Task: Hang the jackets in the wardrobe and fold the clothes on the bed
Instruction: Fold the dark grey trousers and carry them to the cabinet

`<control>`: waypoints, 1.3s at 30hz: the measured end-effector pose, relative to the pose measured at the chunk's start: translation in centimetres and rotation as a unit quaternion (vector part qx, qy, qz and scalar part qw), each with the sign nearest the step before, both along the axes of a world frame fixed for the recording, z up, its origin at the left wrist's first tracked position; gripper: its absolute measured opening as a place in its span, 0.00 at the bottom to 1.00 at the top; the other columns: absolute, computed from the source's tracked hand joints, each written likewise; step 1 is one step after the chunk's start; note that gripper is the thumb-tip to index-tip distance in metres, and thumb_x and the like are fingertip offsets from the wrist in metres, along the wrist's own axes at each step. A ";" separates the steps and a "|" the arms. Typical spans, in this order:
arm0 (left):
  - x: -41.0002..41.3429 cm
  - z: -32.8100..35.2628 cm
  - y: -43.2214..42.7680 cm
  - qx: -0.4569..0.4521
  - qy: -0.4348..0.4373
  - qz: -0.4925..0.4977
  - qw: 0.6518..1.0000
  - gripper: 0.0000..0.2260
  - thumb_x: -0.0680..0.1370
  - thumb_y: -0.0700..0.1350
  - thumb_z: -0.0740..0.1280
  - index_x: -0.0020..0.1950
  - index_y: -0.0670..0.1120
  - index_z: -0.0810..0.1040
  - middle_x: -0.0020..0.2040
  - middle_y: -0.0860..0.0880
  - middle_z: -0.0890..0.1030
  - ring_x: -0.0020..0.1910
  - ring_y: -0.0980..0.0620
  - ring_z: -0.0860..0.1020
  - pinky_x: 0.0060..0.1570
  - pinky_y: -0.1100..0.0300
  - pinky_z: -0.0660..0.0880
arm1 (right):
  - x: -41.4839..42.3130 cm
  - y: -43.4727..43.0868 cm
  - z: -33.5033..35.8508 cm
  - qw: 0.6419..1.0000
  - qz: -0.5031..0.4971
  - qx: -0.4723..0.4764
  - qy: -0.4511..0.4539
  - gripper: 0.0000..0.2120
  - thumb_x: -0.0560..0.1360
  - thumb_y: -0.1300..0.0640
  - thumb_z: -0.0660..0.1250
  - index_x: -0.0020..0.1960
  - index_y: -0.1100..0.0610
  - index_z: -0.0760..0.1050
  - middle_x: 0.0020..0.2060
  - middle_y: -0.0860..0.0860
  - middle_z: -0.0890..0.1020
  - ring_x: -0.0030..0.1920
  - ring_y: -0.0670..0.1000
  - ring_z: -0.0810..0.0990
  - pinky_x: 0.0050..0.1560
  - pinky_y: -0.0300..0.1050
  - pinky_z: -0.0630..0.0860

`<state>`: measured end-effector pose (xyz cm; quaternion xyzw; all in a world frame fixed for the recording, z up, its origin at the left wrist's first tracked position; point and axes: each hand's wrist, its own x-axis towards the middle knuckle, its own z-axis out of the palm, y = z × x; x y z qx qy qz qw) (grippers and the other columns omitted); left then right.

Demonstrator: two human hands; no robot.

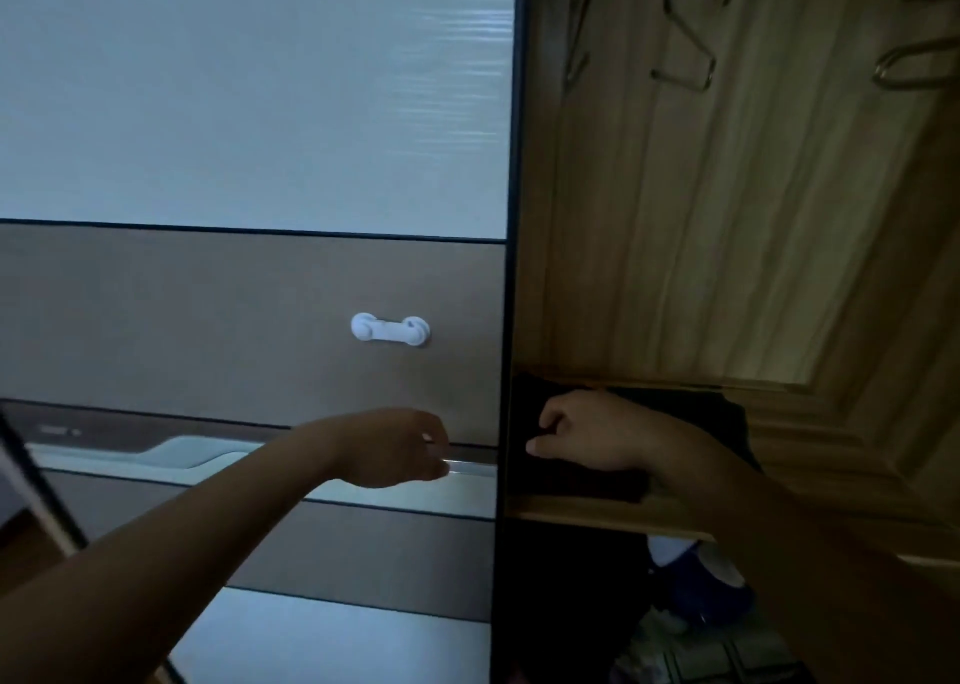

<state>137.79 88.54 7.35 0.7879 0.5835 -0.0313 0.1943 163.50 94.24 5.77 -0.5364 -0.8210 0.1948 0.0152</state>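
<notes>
I face a wardrobe with a sliding door (249, 293) on the left and an open wooden compartment on the right. My left hand (395, 447) rests against the metal handle strip (472, 467) of the door, fingers curled on it. Inside the opening, my right hand (582, 436) lies on a dark folded garment (571, 480) that sits on a wooden shelf (587, 514), fingers bent into the cloth. Several empty metal hangers (691, 23) hang at the top of the compartment.
A white child-safety latch (389, 329) is stuck on the door's brown panel. Below the shelf are a blue and white item (711, 579) and patterned fabric (701, 657) in the dark. The wooden back wall (727, 189) of the compartment is bare.
</notes>
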 end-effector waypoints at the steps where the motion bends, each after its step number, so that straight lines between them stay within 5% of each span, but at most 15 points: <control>1: -1.0 0.3 -0.4 0.003 -0.001 0.006 1.000 0.14 0.81 0.54 0.66 0.64 0.50 0.77 0.59 0.53 0.79 0.55 0.54 0.77 0.56 0.59 0.73 | -0.7 -0.1 0.5 1.000 -0.004 0.004 0.010 0.29 0.75 0.34 0.67 0.68 0.52 0.76 0.61 0.48 0.79 0.56 0.48 0.78 0.59 0.46 0.77; 8: -5.5 4.0 -0.6 0.051 -0.004 0.004 0.999 0.16 0.81 0.54 0.66 0.68 0.54 0.74 0.59 0.53 0.80 0.55 0.54 0.78 0.54 0.63 0.70 | -3.2 0.5 4.5 0.994 -0.068 0.074 0.039 0.37 0.71 0.27 0.66 0.63 0.57 0.76 0.55 0.53 0.82 0.54 0.53 0.81 0.59 0.53 0.79; 11: -6.6 5.0 0.2 0.072 0.000 -0.026 0.997 0.16 0.82 0.51 0.65 0.70 0.52 0.73 0.61 0.51 0.79 0.56 0.53 0.77 0.58 0.61 0.70 | -4.9 1.3 5.0 0.985 -0.069 0.102 0.124 0.36 0.72 0.29 0.68 0.70 0.53 0.72 0.63 0.49 0.80 0.59 0.49 0.80 0.63 0.49 0.77; 13: -7.6 5.2 1.0 0.080 -0.004 -0.046 0.996 0.17 0.82 0.49 0.65 0.70 0.51 0.73 0.62 0.49 0.78 0.58 0.51 0.77 0.62 0.59 0.72 | -6.3 1.9 5.0 0.971 -0.074 0.110 0.199 0.36 0.74 0.34 0.70 0.75 0.51 0.69 0.67 0.46 0.78 0.64 0.48 0.78 0.67 0.46 0.74; 17: -9.2 5.5 3.2 0.095 0.001 -0.078 0.992 0.15 0.81 0.49 0.66 0.67 0.50 0.75 0.64 0.49 0.74 0.57 0.49 0.77 0.57 0.61 0.71 | -8.8 2.8 4.9 0.937 -0.096 0.160 0.297 0.22 0.80 0.53 0.70 0.72 0.58 0.72 0.63 0.48 0.79 0.64 0.49 0.78 0.57 0.34 0.72; 23: -9.5 5.4 7.1 0.130 0.008 -0.149 0.980 0.06 0.81 0.47 0.65 0.53 0.44 0.77 0.54 0.49 0.78 0.55 0.45 0.78 0.49 0.59 0.70 | -8.8 4.4 4.1 0.932 -0.136 0.208 0.264 0.22 0.82 0.51 0.67 0.72 0.58 0.69 0.66 0.54 0.78 0.61 0.49 0.77 0.57 0.40 0.72; 29: -7.8 4.5 9.8 0.156 0.008 -0.173 0.972 0.10 0.81 0.48 0.66 0.59 0.47 0.79 0.49 0.51 0.77 0.49 0.50 0.77 0.47 0.61 0.67 | -7.0 5.1 3.7 0.933 -0.143 0.201 0.263 0.26 0.81 0.48 0.67 0.75 0.56 0.65 0.68 0.52 0.77 0.61 0.48 0.77 0.59 0.42 0.73; 35: -4.6 4.4 11.5 0.190 -0.019 -0.188 0.963 0.05 0.80 0.50 0.66 0.54 0.53 0.80 0.41 0.60 0.77 0.46 0.52 0.78 0.49 0.60 0.72 | -2.9 5.3 3.5 0.933 -0.154 0.187 0.267 0.29 0.81 0.45 0.66 0.77 0.55 0.63 0.70 0.50 0.75 0.66 0.50 0.76 0.66 0.46 0.73; 39: -1.8 3.3 11.4 0.295 -0.032 -0.211 0.931 0.10 0.80 0.52 0.66 0.60 0.53 0.79 0.50 0.53 0.82 0.49 0.49 0.80 0.49 0.56 0.76 | 0.8 4.9 3.1 0.928 -0.166 0.193 0.274 0.29 0.81 0.44 0.65 0.78 0.54 0.62 0.70 0.50 0.75 0.66 0.49 0.76 0.67 0.47 0.73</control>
